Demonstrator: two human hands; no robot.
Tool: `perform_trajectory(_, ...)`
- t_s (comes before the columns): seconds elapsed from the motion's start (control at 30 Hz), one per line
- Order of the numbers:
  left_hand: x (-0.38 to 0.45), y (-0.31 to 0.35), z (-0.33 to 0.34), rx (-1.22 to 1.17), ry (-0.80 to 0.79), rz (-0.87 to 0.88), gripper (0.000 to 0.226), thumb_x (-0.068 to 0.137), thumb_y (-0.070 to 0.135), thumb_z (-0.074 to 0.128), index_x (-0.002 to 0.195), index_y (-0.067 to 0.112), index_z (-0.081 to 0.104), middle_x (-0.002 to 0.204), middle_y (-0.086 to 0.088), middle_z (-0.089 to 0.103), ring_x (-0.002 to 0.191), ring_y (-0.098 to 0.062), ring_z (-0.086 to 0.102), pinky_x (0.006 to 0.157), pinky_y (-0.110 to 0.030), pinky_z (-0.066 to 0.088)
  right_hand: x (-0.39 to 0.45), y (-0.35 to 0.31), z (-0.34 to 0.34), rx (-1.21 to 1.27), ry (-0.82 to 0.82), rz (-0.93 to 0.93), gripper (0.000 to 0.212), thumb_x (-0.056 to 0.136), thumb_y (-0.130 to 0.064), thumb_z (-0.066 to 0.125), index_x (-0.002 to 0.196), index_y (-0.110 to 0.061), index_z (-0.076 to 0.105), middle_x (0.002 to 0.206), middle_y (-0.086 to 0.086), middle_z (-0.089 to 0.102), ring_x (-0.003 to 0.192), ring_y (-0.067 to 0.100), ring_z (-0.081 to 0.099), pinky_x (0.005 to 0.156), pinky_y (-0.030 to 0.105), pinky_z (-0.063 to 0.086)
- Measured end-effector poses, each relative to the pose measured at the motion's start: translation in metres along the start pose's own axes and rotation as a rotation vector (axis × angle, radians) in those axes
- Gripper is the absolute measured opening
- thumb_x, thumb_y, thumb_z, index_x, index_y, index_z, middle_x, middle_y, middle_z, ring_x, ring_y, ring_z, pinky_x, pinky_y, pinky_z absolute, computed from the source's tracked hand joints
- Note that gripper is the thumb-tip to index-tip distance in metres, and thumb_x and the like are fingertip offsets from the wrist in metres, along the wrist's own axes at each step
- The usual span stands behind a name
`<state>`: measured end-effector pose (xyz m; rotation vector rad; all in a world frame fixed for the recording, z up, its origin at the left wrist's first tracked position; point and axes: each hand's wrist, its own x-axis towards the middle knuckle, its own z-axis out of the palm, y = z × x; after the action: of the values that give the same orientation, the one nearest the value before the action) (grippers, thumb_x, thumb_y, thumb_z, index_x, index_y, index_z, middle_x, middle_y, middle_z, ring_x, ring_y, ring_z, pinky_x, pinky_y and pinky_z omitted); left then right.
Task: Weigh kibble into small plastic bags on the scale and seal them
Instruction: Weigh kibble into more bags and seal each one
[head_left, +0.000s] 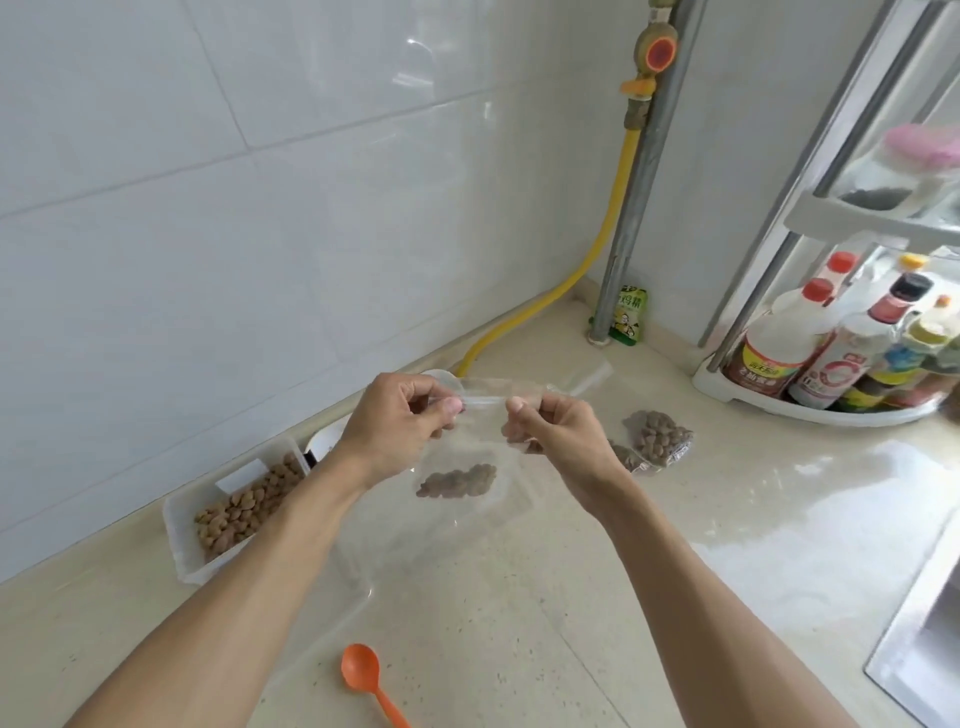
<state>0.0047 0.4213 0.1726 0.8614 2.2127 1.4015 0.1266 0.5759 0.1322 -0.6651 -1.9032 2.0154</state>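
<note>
I hold a small clear plastic bag (462, 447) in the air above the counter, with a little brown kibble (457, 481) lying in its bottom. My left hand (400, 423) pinches the left end of the bag's zip strip and my right hand (550, 434) pinches the right end. A white tub of kibble (236, 512) stands at the left by the wall. Filled kibble bags (657, 436) lie on the counter to the right of my hands. A white round object (324, 441), perhaps the scale, is mostly hidden behind my left hand.
An orange spoon (366, 675) lies on the counter near me. A rack of sauce bottles (831, 353) stands at the right. A yellow hose (587, 260) and a metal pipe (639, 182) run down the corner, with a green packet (628, 314) beside them. A sink edge (924, 639) is at the lower right.
</note>
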Motion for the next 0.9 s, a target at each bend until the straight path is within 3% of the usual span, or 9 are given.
perform_trajectory(0.07,0.02,0.003,0.017,-0.164,-0.012,-0.051,0.013,0.09,0.008,0.065,0.081,0.007,0.074,0.066,0.0,0.066,0.059,-0.01,0.057,0.059,-0.019,0.048,0.007,0.01,-0.026,-0.087,-0.045,0.028,0.03,0.087,-0.036,0.07,0.087,-0.006,0.068,0.077,-0.001,0.072,0.073,0.009,0.065,0.073,0.021,0.05)
perform_trajectory(0.17,0.051,0.0,0.043,-0.461,0.045,-0.175,0.01,0.09,0.01,0.064,0.086,0.009,0.073,0.067,-0.001,0.067,0.058,-0.012,0.056,0.056,-0.019,0.048,0.019,0.033,-0.065,-0.28,-0.096,0.091,0.022,0.088,-0.024,0.074,0.095,-0.004,0.068,0.084,0.008,0.073,0.077,0.013,0.068,0.074,0.02,0.051)
perform_trajectory(0.27,0.082,-0.016,0.073,-0.567,0.125,-0.303,0.009,0.091,0.011,0.064,0.089,0.008,0.072,0.067,0.001,0.065,0.057,-0.009,0.057,0.057,-0.02,0.049,0.031,0.054,-0.1,-0.46,-0.054,0.152,0.011,0.09,-0.015,0.071,0.087,-0.012,0.061,0.071,-0.005,0.061,0.058,-0.003,0.058,0.057,0.011,0.044)
perform_trajectory(0.33,0.099,-0.036,0.097,-0.436,0.165,-0.359,0.009,0.091,0.011,0.065,0.085,0.01,0.071,0.069,-0.002,0.065,0.06,-0.01,0.059,0.058,-0.022,0.051,0.04,0.066,-0.123,-0.565,0.014,0.192,0.018,0.088,-0.02,0.073,0.081,-0.013,0.058,0.067,-0.003,0.058,0.053,0.003,0.056,0.054,0.023,0.046)
perform_trajectory(0.4,0.113,-0.058,0.12,-0.236,0.166,-0.379,0.016,0.09,0.013,0.067,0.075,0.013,0.071,0.067,-0.004,0.067,0.063,-0.014,0.06,0.062,-0.027,0.054,0.048,0.077,-0.145,-0.616,0.081,0.241,0.019,0.084,-0.023,0.076,0.086,-0.009,0.063,0.07,0.004,0.062,0.061,0.019,0.06,0.062,0.041,0.055)
perform_trajectory(0.47,0.124,-0.076,0.14,-0.081,0.138,-0.393,0.021,0.087,0.016,0.069,0.066,0.014,0.07,0.063,-0.003,0.067,0.063,-0.015,0.06,0.07,-0.033,0.055,0.054,0.086,-0.16,-0.641,0.127,0.29,0.02,0.081,-0.022,0.078,0.091,-0.012,0.064,0.07,0.004,0.062,0.063,0.023,0.061,0.067,0.048,0.056)
perform_trajectory(0.6,0.14,-0.1,0.167,0.148,0.066,-0.404,0.025,0.084,0.019,0.069,0.059,0.017,0.069,0.057,0.008,0.065,0.064,-0.017,0.063,0.069,-0.029,0.052,0.064,0.106,-0.173,-0.766,0.19,0.367,0.025,0.08,-0.025,0.077,0.09,-0.007,0.062,0.079,0.012,0.068,0.068,0.023,0.062,0.062,0.04,0.053)
perform_trajectory(0.8,0.15,-0.116,0.185,0.337,0.018,-0.408,0.018,0.083,0.025,0.069,0.073,0.011,0.072,0.073,0.004,0.07,0.075,-0.017,0.065,0.07,-0.028,0.052,0.069,0.119,-0.17,-0.971,0.303,0.383,0.036,0.085,-0.04,0.071,0.087,-0.01,0.051,0.07,0.002,0.057,0.063,0.021,0.054,0.047,0.03,0.038)
perform_trajectory(0.9,0.151,-0.118,0.187,0.377,0.003,-0.387,0.018,0.085,0.029,0.068,0.074,0.015,0.071,0.073,0.005,0.069,0.077,-0.019,0.065,0.071,-0.03,0.053,0.069,0.119,-0.168,-1.054,0.324,0.402,0.038,0.084,-0.041,0.07,0.093,-0.01,0.05,0.071,0.002,0.056,0.064,0.022,0.056,0.048,0.029,0.039)
